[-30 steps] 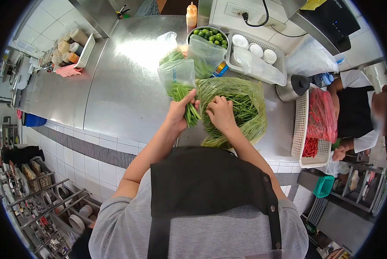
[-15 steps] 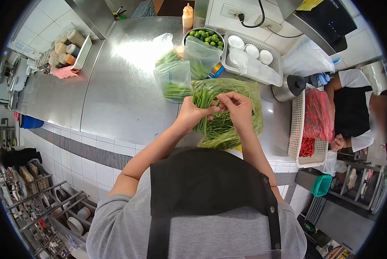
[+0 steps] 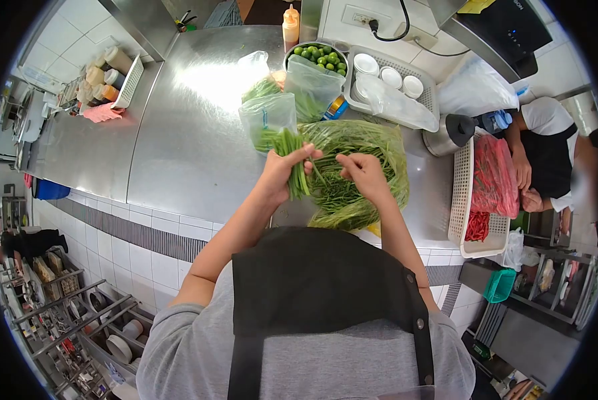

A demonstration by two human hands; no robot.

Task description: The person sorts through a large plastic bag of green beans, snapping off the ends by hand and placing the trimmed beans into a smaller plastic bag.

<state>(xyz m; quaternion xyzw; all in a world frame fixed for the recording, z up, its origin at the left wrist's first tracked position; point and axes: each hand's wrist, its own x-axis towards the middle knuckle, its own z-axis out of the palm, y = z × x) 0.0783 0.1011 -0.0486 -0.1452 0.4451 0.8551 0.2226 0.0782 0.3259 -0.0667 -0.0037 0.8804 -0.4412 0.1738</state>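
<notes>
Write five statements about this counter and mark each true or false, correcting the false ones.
1. The left hand holds a bunch of long green vegetables. True.
2. Red chillies lie in the white basket at the right. True.
3. The right hand is inside that basket. False: it is over the yellow-green bag, which holds more of the long green vegetables.
4. The white tubs stand among the chillies. False: they are in a separate tray at the back of the counter.
5. The round green fruit is to the left of the white tubs. True.
</notes>
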